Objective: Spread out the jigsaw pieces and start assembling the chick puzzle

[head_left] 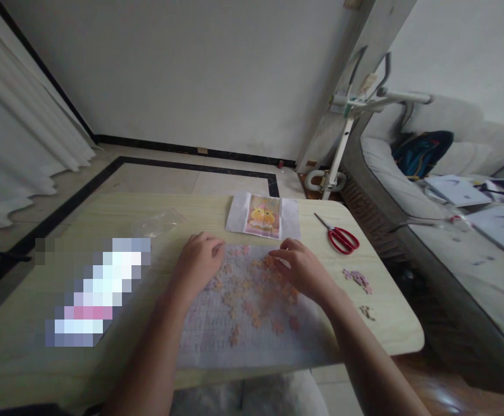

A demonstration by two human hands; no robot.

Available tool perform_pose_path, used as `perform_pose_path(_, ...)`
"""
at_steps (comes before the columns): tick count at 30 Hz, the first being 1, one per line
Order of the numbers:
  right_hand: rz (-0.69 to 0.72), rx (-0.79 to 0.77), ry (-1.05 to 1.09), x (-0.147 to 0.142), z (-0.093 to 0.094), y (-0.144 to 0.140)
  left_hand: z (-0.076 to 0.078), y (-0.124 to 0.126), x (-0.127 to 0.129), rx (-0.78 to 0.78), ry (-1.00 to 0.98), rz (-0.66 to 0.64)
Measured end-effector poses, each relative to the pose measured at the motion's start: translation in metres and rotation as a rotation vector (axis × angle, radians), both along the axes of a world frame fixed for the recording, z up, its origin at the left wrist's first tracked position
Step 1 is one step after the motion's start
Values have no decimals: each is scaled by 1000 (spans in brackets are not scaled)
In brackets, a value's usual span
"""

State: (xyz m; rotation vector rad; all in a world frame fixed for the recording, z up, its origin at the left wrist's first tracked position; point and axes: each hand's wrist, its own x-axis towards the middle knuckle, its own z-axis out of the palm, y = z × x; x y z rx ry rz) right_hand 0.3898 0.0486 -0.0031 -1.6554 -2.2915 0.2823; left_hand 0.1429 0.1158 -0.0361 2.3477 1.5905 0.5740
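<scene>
I record both hands palm-down, gripping nothing, left hand and right hand spreading loose puzzle pieces across the grid sheet near the table's front edge.

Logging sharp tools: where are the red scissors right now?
In the head view, the red scissors lie on the table at its far right, beyond the right hand and just right of the reference picture.

Readable text: none.
Picture sheet: cartoon image only, no legible words.
Grid sheet: faint printed rows, too blurred to read.
Pixelated patch: content masked, nothing legible.
</scene>
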Motion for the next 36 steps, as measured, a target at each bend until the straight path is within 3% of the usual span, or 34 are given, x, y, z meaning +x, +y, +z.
perform_pose_path(7, 23, 0, 3, 2, -6, 1, -1, 0, 0, 4, -13, -1)
perform_pose_path(12, -22, 32, 80, 11, 3, -10, 0, -1, 0, -1, -26, -5)
perform_pose_path(18, -74, -7, 135, 29, 17, -52, 2, -2, 1, 19, -21, -1)
perform_pose_path(26, -105, -155, 109, 41, -1, -100, 1, -2, 0, 32, -20, -7)
perform_pose_path(32, -126, -129, 105, 23, 3, -113, 1, -2, 0, 46, -53, -6)
perform_pose_path(36, -41, -232, 95, -6, 12, -118, 0, -3, 0, 70, -60, -8)
